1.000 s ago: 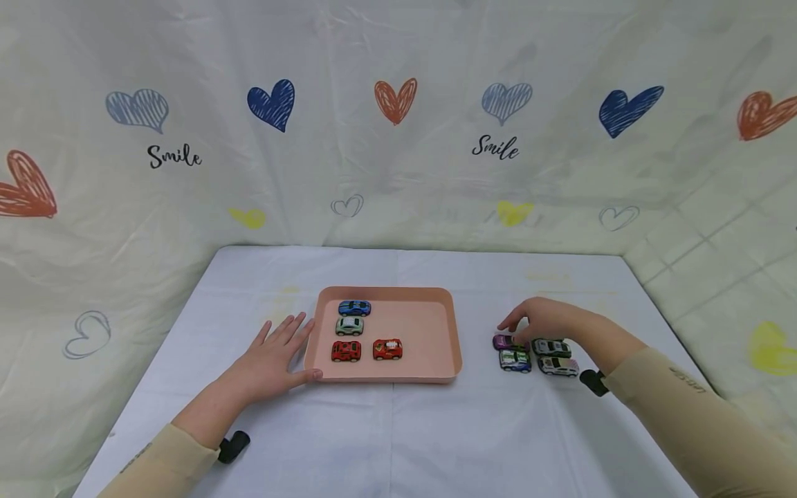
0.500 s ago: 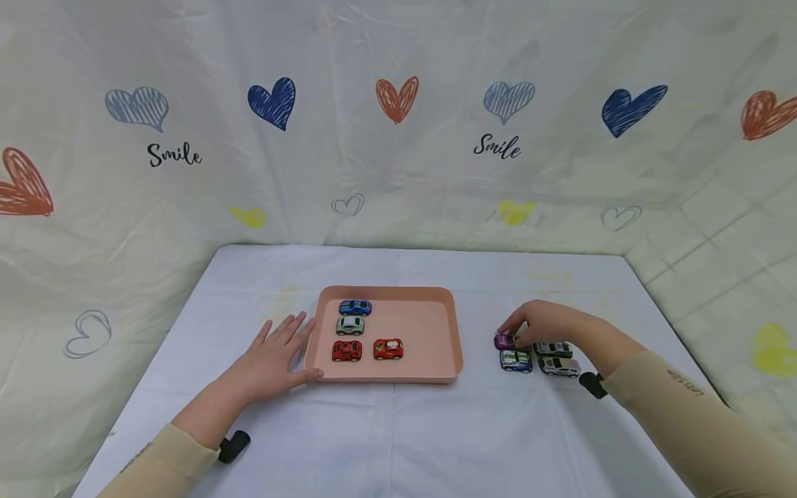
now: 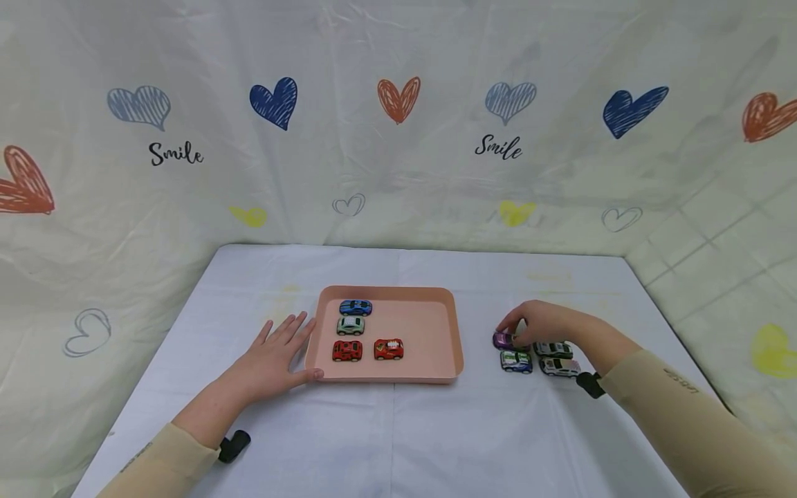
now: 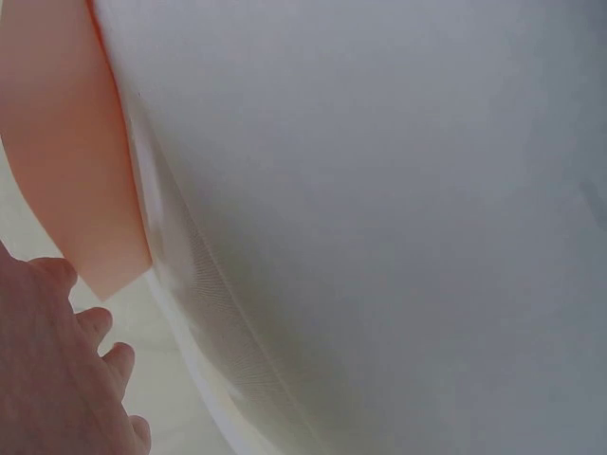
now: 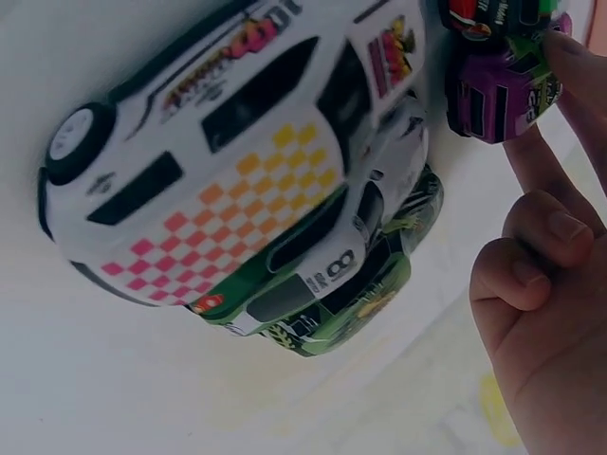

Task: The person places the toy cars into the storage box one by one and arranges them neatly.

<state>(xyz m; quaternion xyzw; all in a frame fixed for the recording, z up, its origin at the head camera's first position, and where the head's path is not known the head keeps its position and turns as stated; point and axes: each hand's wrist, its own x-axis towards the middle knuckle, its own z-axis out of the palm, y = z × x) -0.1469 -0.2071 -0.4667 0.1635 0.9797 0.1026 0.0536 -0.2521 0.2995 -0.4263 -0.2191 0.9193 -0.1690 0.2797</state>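
Observation:
My right hand point(image 3: 554, 324) pinches a purple-and-green toy car point(image 5: 493, 100) between thumb and finger; in the head view the hand covers part of it. Close by stand a blue-and-white toy car point(image 3: 515, 362), a dark green toy car point(image 3: 553, 349) and a white toy car point(image 3: 559, 367) with a checkered roof. My left hand point(image 3: 268, 363) lies with spread fingers at the left side of the pink tray point(image 3: 429, 339), its thumb touching the rim. Inside the tray are a blue car point(image 3: 355, 308), a pale green car point(image 3: 351, 326) and two red cars point(image 3: 346, 351).
A white cloth point(image 3: 398, 436) covers the table. Behind it hangs a pale backdrop point(image 3: 398, 173) printed with hearts and "Smile". The tray's right half shows bare pink surface, and white cloth lies between the tray and the right-hand cars.
My right fingers have lowered and closed on the purple-and-green car, which has shifted very slightly left. The left hand stays in place by the tray.

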